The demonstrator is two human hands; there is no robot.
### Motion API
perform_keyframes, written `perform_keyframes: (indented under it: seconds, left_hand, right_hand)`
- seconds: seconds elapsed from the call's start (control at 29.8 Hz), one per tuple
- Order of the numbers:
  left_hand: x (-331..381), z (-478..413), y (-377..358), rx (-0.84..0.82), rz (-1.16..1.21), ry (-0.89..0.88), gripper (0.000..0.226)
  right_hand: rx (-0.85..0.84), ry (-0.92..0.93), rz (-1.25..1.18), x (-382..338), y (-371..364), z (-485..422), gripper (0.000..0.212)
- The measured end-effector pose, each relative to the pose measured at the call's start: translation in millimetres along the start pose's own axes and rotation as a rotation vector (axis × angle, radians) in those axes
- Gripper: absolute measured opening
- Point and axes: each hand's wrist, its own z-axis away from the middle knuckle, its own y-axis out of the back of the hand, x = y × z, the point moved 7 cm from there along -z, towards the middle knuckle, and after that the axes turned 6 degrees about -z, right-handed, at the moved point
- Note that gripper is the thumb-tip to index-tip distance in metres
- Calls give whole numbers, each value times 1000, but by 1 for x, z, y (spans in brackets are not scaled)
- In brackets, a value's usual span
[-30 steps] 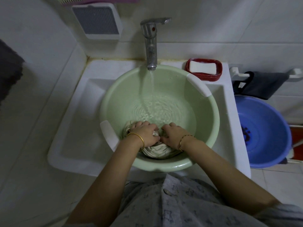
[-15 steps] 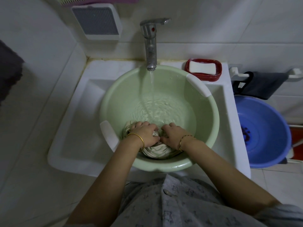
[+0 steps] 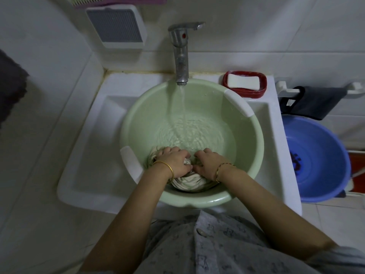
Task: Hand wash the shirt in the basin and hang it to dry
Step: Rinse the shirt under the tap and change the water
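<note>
A pale green basin (image 3: pixel 245 147) sits in the white sink (image 3: pixel 88 155) under the metal tap (image 3: pixel 180 54), from which water runs into the basin. A cream shirt (image 3: pixel 188 181) lies bunched and wet against the basin's near wall. My left hand (image 3: pixel 174 162) and my right hand (image 3: pixel 207 163) press down side by side on the bunched cloth, each with its fingers closed into the fabric. Most of the shirt is hidden under my hands.
A red soap dish (image 3: pixel 245 91) with a white bar stands on the sink's back right corner. A blue basin (image 3: pixel 316 161) is on the floor at the right, with a dark cloth (image 3: pixel 316 103) hanging on a rail above it. Tiled walls close in behind and left.
The stream from the tap looks fuller and ripples the water more. My hands stay on the shirt in the same place.
</note>
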Motion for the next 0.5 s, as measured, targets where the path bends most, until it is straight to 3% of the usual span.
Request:
perform_keyframes:
  seconds: [0.5]
  left_hand:
    - [0,1,1,-1,-3,1,50]
  right_hand:
    - [7,2,-2,0,0,0,48]
